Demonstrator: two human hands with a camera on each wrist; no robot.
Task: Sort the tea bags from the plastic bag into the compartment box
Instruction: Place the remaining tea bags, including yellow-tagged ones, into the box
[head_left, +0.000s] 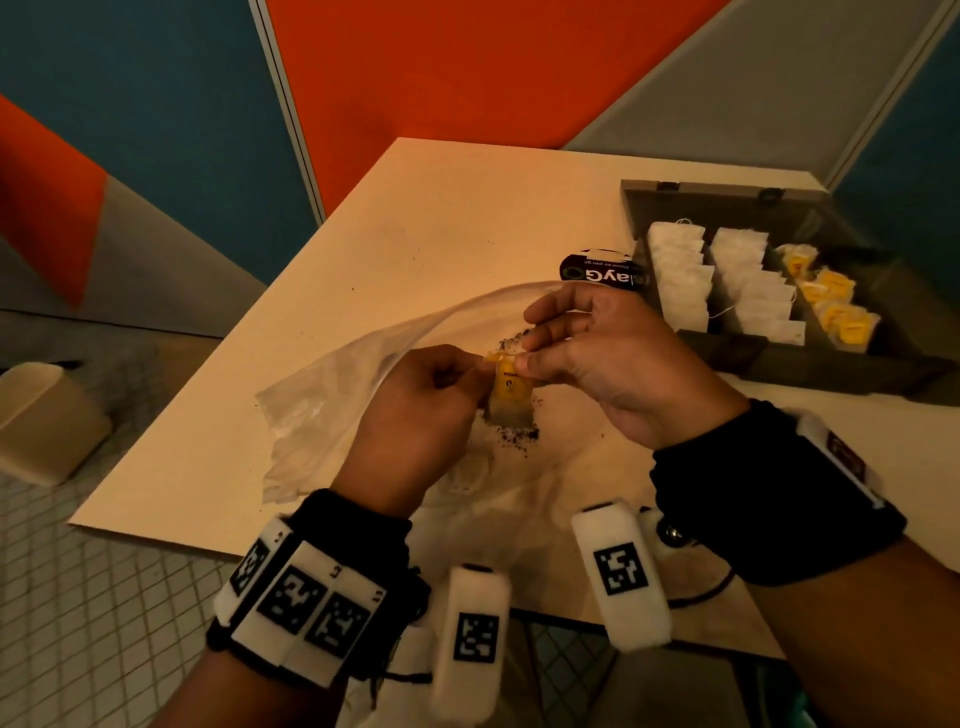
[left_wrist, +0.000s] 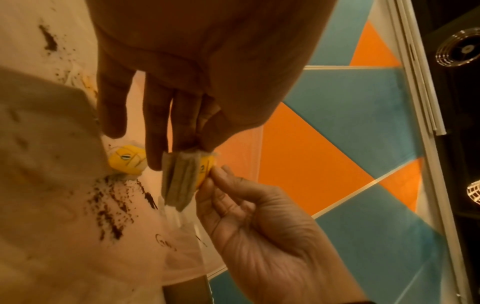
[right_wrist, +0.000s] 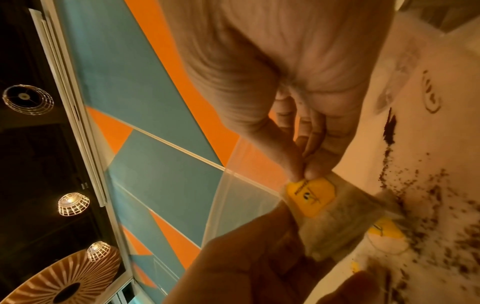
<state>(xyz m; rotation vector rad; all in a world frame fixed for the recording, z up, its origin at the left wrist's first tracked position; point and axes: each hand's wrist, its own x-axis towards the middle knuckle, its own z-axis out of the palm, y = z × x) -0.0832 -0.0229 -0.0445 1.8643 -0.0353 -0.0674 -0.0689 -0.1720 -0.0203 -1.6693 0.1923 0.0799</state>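
A tea bag (head_left: 509, 397) with a yellow tag hangs above the clear plastic bag (head_left: 337, 405), held by both hands. My left hand (head_left: 480, 366) pinches its yellow tag (left_wrist: 205, 168) with curled fingers. My right hand (head_left: 524, 361) pinches the bag's top edge, the other fingers spread. In the right wrist view the tea bag (right_wrist: 335, 222) hangs tilted under the right hand (right_wrist: 302, 174). A second yellow-tagged tea bag (left_wrist: 127, 162) lies below on the plastic. The open compartment box (head_left: 727, 358) stands at the right and holds white tea bags (head_left: 680, 280) and yellow-tagged ones (head_left: 831, 301).
Loose tea grains (head_left: 511, 436) are scattered on the plastic under the hands. A black packet (head_left: 602, 273) lies left of the box. The table's (head_left: 415, 218) left edge runs diagonally, with a beige bin (head_left: 47, 421) on the tiled floor beyond it.
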